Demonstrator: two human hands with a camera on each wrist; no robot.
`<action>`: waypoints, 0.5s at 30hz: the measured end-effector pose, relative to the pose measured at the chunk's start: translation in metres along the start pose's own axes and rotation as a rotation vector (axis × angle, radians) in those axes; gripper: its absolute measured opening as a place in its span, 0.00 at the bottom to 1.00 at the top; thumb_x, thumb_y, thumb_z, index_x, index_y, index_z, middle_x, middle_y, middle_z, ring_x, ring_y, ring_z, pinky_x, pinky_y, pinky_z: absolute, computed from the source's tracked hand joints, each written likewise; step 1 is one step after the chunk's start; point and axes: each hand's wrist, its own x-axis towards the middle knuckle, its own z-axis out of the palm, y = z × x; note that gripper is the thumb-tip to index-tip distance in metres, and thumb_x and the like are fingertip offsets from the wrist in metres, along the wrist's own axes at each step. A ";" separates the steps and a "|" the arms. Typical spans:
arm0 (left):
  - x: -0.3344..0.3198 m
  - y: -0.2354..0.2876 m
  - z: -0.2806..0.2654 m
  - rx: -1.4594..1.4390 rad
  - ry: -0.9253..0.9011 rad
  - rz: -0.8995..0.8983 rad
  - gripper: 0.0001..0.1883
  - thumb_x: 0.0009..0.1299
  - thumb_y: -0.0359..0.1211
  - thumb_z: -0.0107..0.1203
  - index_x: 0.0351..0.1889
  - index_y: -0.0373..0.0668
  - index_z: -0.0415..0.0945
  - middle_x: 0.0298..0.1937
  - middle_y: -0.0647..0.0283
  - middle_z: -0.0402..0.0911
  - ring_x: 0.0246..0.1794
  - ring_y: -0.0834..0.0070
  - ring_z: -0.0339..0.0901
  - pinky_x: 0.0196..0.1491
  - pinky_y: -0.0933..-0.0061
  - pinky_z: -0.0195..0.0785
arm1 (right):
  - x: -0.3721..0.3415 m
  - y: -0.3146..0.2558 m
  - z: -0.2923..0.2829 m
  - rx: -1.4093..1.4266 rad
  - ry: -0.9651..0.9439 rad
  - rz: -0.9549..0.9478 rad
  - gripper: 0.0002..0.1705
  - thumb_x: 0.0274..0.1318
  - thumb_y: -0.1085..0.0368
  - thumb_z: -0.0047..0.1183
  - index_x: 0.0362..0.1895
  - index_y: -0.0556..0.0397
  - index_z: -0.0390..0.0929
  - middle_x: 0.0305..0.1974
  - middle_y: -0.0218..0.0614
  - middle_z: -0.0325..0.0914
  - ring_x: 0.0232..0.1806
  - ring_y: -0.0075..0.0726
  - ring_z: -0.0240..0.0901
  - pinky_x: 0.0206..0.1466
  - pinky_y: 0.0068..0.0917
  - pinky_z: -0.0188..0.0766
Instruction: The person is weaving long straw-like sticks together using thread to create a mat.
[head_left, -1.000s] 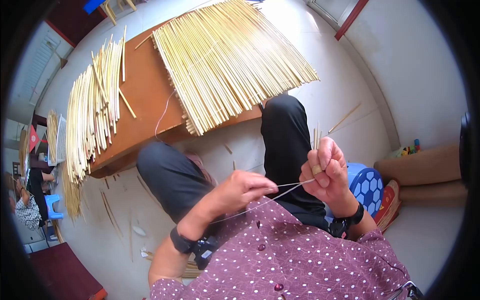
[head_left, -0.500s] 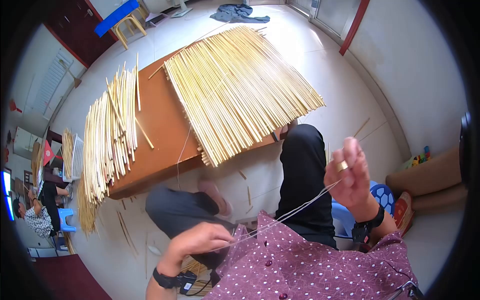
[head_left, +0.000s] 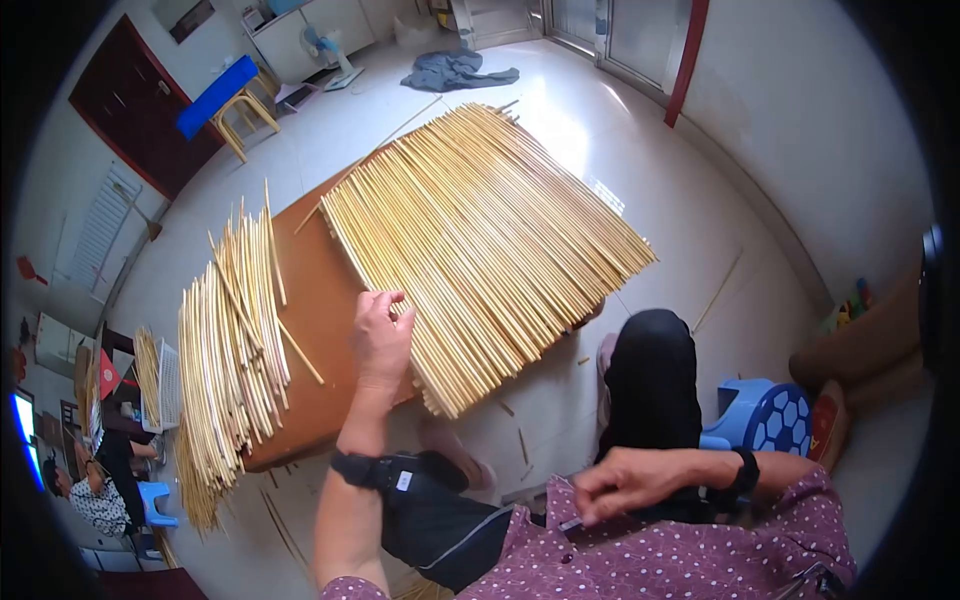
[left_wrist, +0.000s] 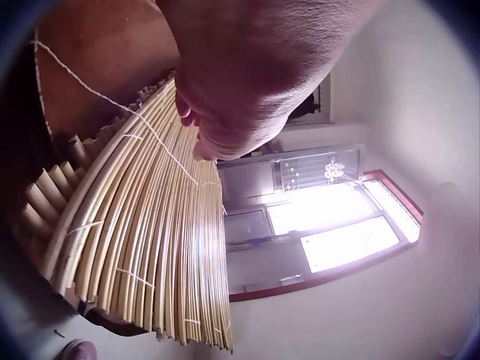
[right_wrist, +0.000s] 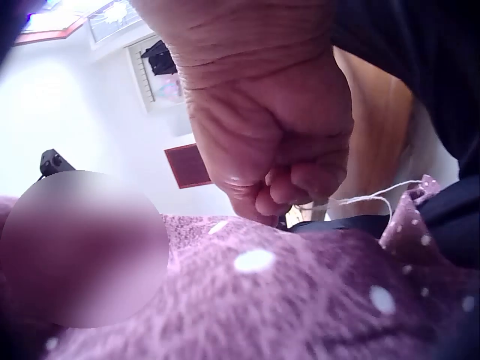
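Observation:
A mat of thin straw-coloured sticks, lashed with white string, lies on the brown table. My left hand is over the mat's near left edge, fingers bent. In the left wrist view its fingertips come close to the sticks, and I cannot tell whether they pinch anything. A white string runs across the mat below that hand. Low over my lap, my right hand has its fingers curled. The right wrist view shows it gripping white string, which trails toward the purple shirt.
Loose sticks are piled on the table's left end. A blue stool stands at my right. Another person sits far left by a white basket. Stray sticks lie on the floor.
Earlier both hands were at the string in front of me. My left hand has reached forward to the mat's edge; my right hand has dropped toward my lap. The head view has tilted up.

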 end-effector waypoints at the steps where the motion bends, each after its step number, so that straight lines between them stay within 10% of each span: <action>1: 0.007 -0.006 0.007 0.095 0.003 0.009 0.13 0.59 0.32 0.63 0.41 0.38 0.78 0.43 0.58 0.74 0.36 0.66 0.77 0.41 0.68 0.72 | -0.007 0.006 -0.001 0.096 -0.074 0.073 0.10 0.64 0.59 0.51 0.38 0.52 0.75 0.27 0.25 0.73 0.28 0.20 0.66 0.33 0.23 0.65; 12: 0.024 -0.030 0.032 0.230 -0.100 -0.055 0.10 0.59 0.33 0.62 0.34 0.39 0.76 0.40 0.55 0.74 0.40 0.56 0.75 0.45 0.59 0.69 | 0.005 0.032 -0.025 0.286 -0.439 -0.004 0.10 0.67 0.62 0.49 0.40 0.56 0.71 0.30 0.24 0.67 0.31 0.17 0.60 0.33 0.22 0.61; 15: 0.023 -0.032 0.033 0.117 -0.052 -0.081 0.08 0.61 0.32 0.60 0.33 0.38 0.74 0.38 0.55 0.73 0.39 0.56 0.75 0.44 0.59 0.69 | 0.007 0.024 -0.047 0.248 -0.457 0.220 0.08 0.64 0.62 0.49 0.37 0.53 0.72 0.28 0.23 0.67 0.28 0.19 0.62 0.31 0.22 0.62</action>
